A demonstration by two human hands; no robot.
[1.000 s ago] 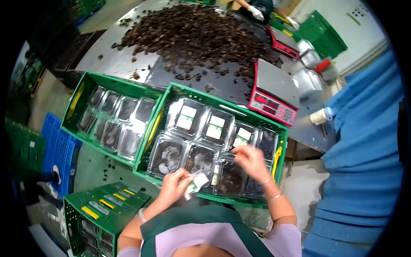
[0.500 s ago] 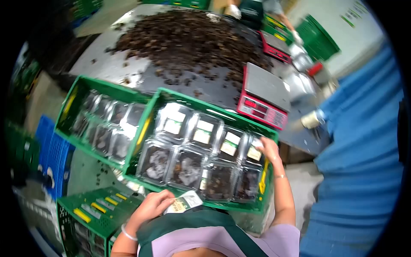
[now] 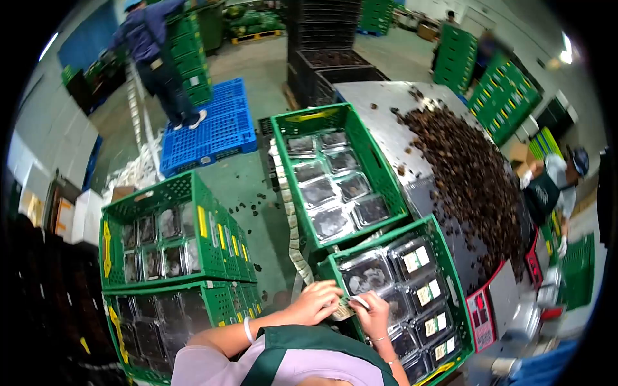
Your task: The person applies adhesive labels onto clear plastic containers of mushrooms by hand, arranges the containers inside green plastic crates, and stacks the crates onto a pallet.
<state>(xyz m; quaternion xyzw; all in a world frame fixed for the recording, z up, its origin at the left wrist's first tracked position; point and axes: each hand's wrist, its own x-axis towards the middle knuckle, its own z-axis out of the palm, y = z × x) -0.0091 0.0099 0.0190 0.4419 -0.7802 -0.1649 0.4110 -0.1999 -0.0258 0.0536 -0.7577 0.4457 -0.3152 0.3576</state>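
Note:
My left hand is curled at the near corner of the closest green crate, holding printed labels that show partly below its fingers. Close beside it, my right hand pinches the edge of a white label. Both hands are in front of my apron. In the near crate sit clear plastic boxes with dark contents. The boxes of the right-hand row, such as this labelled box, carry white and green labels. A box in the left row shows no label on its lid.
Another crate of clear boxes adjoins beyond. Stacked crates stand at left, with a long label strip between. Dark pieces heap on the metal table, near a red scale. Two people are farther off.
My view has swung left. My right hand has left the labelled box at the crate's end and come beside my left hand, which still holds labels.

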